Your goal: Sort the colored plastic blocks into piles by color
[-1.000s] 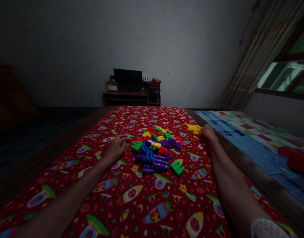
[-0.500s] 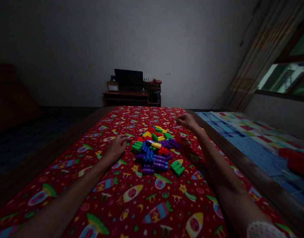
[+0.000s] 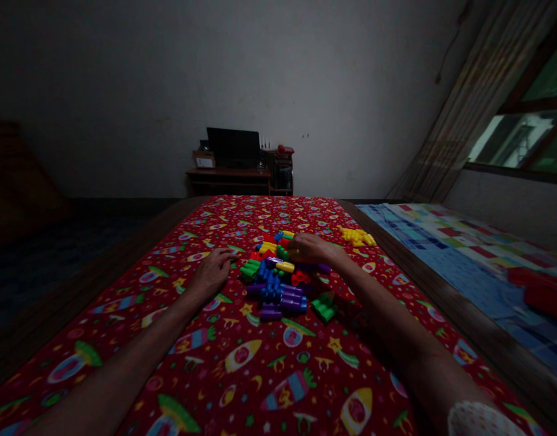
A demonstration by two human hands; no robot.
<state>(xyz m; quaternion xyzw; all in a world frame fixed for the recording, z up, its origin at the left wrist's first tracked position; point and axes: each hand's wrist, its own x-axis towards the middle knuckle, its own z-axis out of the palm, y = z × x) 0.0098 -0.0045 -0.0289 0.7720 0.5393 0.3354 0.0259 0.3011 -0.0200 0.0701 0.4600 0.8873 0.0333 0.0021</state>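
A heap of colourful plastic toy blocks [image 3: 273, 287] lies on the red patterned cloth [image 3: 242, 357]. Over its far right part is my right hand [image 3: 313, 249], fingers curled down among the blocks; what lies under the fingertips is mostly hidden. My left hand [image 3: 212, 270] rests on the cloth at the heap's left, fingers loosely stretched and holding nothing. Nearest to it is a green block [image 3: 250, 269]. Purple and blue blocks fill the near side, and another green block [image 3: 324, 307] sits apart at the right. A separate group of yellow blocks [image 3: 357, 237] lies beyond my right forearm.
The cloth covers a long table with a dark wooden edge [image 3: 435, 303]. Right of it is a surface with checked blue covering [image 3: 410, 242] and a red item [image 3: 546, 293]. At the far wall, a desk [image 3: 230, 174] bears a monitor [image 3: 233, 147].
My right hand has moved left and nearer, from the table's far right onto the heap, revealing the yellow group it had covered. My left hand stays in place.
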